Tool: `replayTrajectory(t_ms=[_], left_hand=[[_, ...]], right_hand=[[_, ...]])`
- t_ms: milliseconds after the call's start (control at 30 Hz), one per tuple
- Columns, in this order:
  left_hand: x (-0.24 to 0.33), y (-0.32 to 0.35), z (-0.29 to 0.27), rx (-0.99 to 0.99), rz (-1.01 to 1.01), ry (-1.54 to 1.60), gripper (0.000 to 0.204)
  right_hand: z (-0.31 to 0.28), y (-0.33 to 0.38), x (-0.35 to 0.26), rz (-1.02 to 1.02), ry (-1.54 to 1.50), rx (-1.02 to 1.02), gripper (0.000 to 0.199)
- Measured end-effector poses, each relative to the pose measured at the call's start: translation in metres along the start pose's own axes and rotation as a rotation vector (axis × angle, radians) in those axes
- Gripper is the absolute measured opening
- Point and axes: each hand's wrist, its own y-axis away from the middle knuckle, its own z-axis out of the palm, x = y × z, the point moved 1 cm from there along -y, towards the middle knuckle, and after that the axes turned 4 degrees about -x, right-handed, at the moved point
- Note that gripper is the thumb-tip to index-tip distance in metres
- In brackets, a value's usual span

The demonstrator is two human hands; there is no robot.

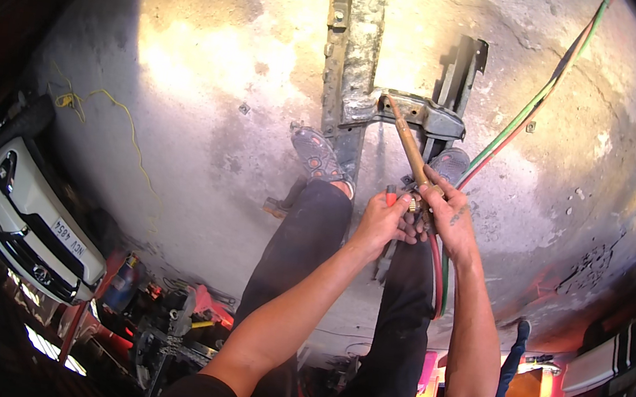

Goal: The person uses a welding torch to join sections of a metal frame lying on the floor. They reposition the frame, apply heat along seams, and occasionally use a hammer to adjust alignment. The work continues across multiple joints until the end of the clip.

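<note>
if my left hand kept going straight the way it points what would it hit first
Probably the torch, at its brass knob, right by the left hand, with the right hand just beyond. Depth is hard to judge from this one view.

- I see the left forearm (pixel 293 306), bare, slanting up from the bottom centre-left of the frame toward its middle.
- The right forearm (pixel 476 337) rises nearly upright, right of centre.
- Near mid-frame the left hand (pixel 385 223) has its fingers bent inward in a close grip.
- Just beside it, the right hand (pixel 450 211) curls in a grip, its fingers pointing up and left.
- Both legs stretch up the frame's middle, feet apart.
</note>
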Motion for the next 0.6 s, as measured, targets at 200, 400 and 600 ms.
replayTrajectory(t_ms=[200,400,600], left_hand=[[0.0021,0.0015,0.0008,0.011,-0.02,0.003,0.028],[0.0048,0.0028,0.0024,0.036,-0.039,0.033,0.026],[0.0023,0.0038,0.0018,0.063,-0.048,0.02,0.025]], right_hand=[[-0.0002,-0.0014,0.0019,-0.009,0.001,0.007,0.057],[0.0025,-0.0043,0.0063,-0.025,-0.005,0.006,0.058],[0.0025,-0.0049,0.0113,-0.049,-0.002,0.008,0.058]])
